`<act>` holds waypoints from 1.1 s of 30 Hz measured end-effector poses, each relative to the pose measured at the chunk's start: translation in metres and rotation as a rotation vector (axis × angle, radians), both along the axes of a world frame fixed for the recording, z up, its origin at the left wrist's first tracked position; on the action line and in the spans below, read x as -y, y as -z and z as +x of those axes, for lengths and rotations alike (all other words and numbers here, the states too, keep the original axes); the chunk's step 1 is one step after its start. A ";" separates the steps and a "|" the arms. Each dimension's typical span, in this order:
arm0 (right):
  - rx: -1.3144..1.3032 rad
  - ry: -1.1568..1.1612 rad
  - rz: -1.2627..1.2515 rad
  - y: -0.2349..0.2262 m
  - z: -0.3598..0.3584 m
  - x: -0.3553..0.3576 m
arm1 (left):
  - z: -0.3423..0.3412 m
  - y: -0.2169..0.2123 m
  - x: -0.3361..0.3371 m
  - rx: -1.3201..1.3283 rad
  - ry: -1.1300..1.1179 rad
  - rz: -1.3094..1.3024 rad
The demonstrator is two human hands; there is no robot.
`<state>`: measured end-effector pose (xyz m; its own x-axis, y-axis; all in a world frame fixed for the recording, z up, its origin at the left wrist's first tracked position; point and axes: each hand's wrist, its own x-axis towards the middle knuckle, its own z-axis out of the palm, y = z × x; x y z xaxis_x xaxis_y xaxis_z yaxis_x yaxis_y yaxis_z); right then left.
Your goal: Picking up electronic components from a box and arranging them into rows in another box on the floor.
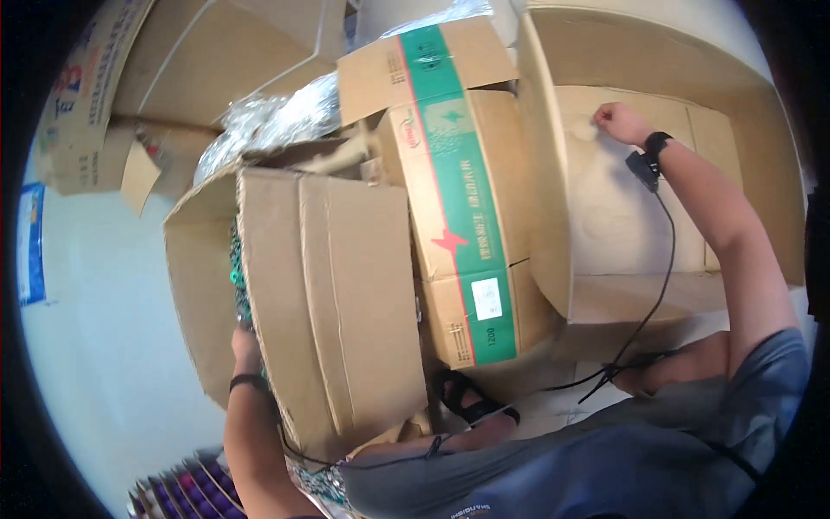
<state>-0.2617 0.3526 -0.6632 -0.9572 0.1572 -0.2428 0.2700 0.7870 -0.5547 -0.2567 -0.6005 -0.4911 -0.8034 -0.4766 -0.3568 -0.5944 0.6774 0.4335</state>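
My left hand (245, 344) reaches into the open cardboard box (359, 277) on the left. Its fingers are mostly hidden behind the box's flap, close to a pile of small green and silvery pieces (238, 281). My right hand (624, 124) is over the large open carton (635, 225) on the right, its fingers curled closed. A pale blurred patch shows beside those fingers; whether something is pinched in them is too small to make out. A black strap with a small device (642, 164) sits on my right wrist, and a black cable (661, 294) trails from it.
Between the two boxes stands a closed carton with a green stripe (467, 199). Crumpled clear plastic (294, 117) lies behind the left box. More cartons (225, 52) stand at the back left. A divided tray of purple round items (190, 489) is at the lower left.
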 end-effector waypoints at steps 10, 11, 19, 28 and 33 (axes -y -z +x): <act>0.059 0.037 0.010 -0.011 0.003 0.000 | -0.032 -0.059 -0.053 -0.075 0.170 -0.389; 0.061 0.040 0.012 -0.012 0.004 0.002 | -0.036 -0.057 -0.054 -0.074 0.173 -0.386; 0.068 0.022 -0.008 -0.016 -0.001 0.010 | -0.052 -0.020 0.039 -0.080 0.247 -0.294; 0.062 -0.006 0.047 -0.017 0.003 0.004 | -0.056 0.009 0.066 -0.122 0.141 -0.009; 0.051 -0.011 0.043 -0.022 0.001 0.016 | -0.057 0.011 0.047 -0.110 0.108 0.023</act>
